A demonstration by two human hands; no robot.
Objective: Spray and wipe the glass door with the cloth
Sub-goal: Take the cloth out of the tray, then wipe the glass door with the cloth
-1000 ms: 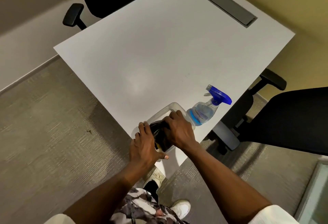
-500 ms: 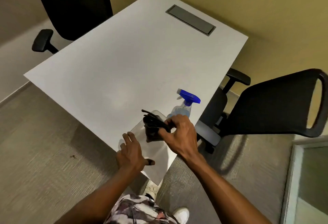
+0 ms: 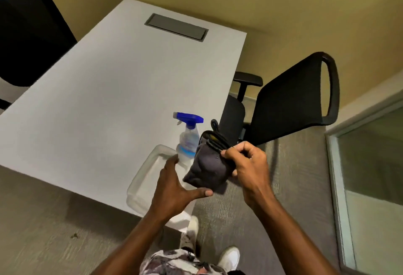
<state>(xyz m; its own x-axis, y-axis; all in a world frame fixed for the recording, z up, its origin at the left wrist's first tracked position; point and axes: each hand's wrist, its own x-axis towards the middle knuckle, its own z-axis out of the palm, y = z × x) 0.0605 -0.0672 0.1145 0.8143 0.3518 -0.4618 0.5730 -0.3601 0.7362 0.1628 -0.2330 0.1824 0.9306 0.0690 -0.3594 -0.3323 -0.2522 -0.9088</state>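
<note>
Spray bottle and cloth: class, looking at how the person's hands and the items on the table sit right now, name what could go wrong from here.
1. The spray bottle stands near the table edge, just beyond the open left hand; a careless reach might tip it off.
2. The right hand pinches the folded dark cloth by one end, so it could unfold or slip.
3. The clear container sits at the table corner and could be nudged off.

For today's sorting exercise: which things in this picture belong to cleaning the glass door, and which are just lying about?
Job: dark cloth in the right hand; spray bottle; glass door.

Lying about: clear plastic tub, white table, black chair.
</note>
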